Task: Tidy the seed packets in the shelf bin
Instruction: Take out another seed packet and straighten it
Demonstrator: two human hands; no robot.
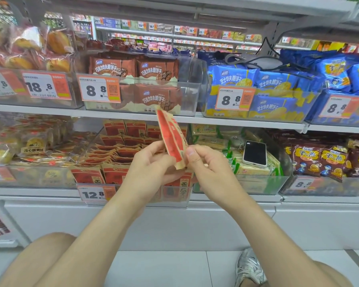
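Closest in: bare knees on either side, and a grey-white trainer [249, 266] on pale floor tiles [164, 268], below and right of the grips. Both forearms reach forward toward the lower shelf.

Left grip [151, 165]: fingers curled, thumb and fingertips pinching the lower left edge of one seed packet [172, 137].

Right grip [207, 166]: thumb on top, fingers folded under, pinching the same packet's lower right corner.

The packet is red and tan and held on a tilt. Its top leans up and left above both grips, in the air in front of the shelves.

Directly behind and below the grips: clear shelf bin [180, 201], with a price tag [93, 193] reading 12.8 on its front wall, down and left of the left grip. Inside are more seed packets [120, 151]: an upright row at the front, a loose flat heap behind it, and another upright row at the back.

Right of the right grip: neighbouring bin of green-edged packets [255, 170], with a phone [255, 153] lying dark face up on top of them.

Above the grips, on the upper shelf: brown biscuit packs [153, 69] in a clear bin straight above. Blue packs [236, 78] sit up and to the right.
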